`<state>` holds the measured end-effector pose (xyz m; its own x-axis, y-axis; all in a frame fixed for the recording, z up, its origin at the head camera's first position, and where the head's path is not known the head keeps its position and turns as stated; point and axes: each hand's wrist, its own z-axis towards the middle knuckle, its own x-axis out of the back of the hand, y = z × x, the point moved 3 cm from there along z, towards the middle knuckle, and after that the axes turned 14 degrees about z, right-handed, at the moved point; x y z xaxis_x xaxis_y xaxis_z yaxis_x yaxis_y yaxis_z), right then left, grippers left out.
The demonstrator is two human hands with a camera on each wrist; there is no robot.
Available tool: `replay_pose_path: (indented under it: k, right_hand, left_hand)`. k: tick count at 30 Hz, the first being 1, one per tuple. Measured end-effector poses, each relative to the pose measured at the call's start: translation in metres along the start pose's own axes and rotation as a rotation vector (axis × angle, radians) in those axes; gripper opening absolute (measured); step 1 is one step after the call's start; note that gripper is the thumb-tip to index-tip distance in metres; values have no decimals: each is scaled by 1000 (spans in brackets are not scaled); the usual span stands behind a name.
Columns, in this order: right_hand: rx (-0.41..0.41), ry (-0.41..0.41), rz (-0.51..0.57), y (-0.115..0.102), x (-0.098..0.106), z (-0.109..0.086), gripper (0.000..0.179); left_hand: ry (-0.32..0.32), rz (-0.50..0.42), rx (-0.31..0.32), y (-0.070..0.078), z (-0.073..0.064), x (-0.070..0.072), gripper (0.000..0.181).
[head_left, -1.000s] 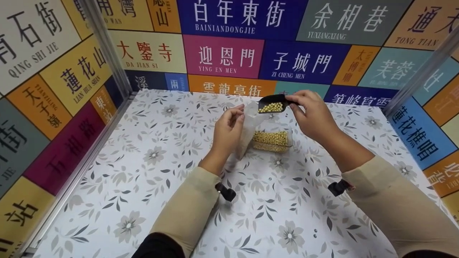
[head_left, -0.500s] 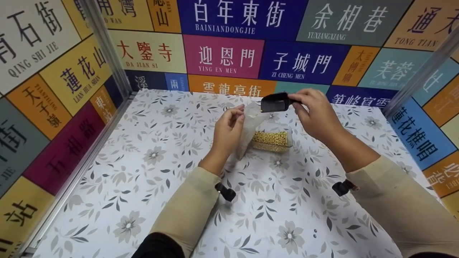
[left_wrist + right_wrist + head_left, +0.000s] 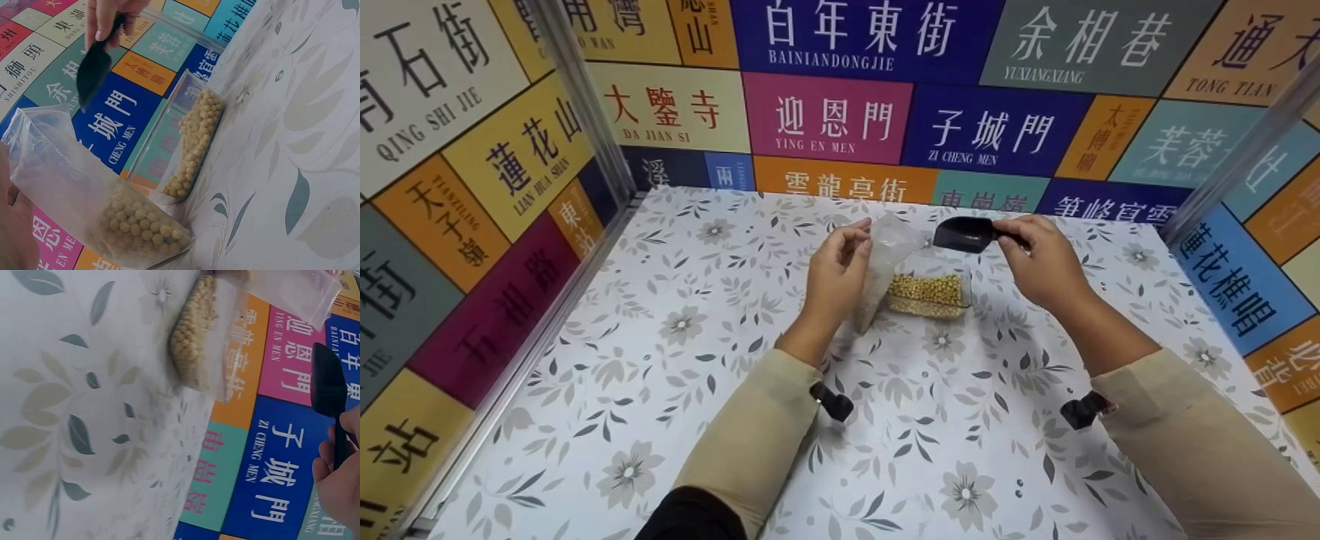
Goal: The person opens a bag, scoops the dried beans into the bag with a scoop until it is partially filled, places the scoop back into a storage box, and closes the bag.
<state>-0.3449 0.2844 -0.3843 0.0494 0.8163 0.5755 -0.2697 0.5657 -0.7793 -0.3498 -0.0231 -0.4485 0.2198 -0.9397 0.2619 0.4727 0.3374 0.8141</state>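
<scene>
My left hand [image 3: 840, 270] holds the upper edge of a clear plastic bag [image 3: 891, 244]. Soybeans [image 3: 140, 225] lie in the bottom of that bag, as the left wrist view shows. Just right of it on the table stands a clear rectangular container [image 3: 969, 289], partly filled with yellow soybeans [image 3: 926, 289]. My right hand [image 3: 1042, 259] grips the handle of a black scoop [image 3: 964, 234]. The scoop is up in the air, behind and above the container and apart from the bag's mouth. No beans show in its bowl.
A white floral cloth [image 3: 780, 450] covers the table. Panels with printed street names [image 3: 825, 120] wall it in at the back and both sides, with metal posts [image 3: 592, 112] at the corners.
The scoop held beans at the bag's mouth, then tipped and emptied there. My right hand has since drawn it right and slightly down. The left hand has stayed still.
</scene>
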Motion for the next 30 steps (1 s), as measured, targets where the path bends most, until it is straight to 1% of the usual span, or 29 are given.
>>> replay_pose_path:
  k: [7,14,17,21,25,30]
  right_hand:
    - [-58,-109,-58,23,-19,-11,38]
    - [-51,-182,-74,37,-34,-15,34]
    - [-30,-208,-92,39,-40,-16,33]
    - [1,-244,-155,37,-45,-16,32]
    - [27,-265,-228,33,-46,-14,32]
    - [39,-287,-269,28,-47,-12,31]
  left_hand:
    - [-4,-12,9,0,-1,0,10]
    - [-10,-7,14,1,-1,0,10]
    - [-11,-4,8,2,-1,0,10]
    - [-12,-7,1,3,-1,0,11]
    - [-15,-16,9,2,-1,-1,11]
    - [-13,-22,20,1,-1,-1,10]
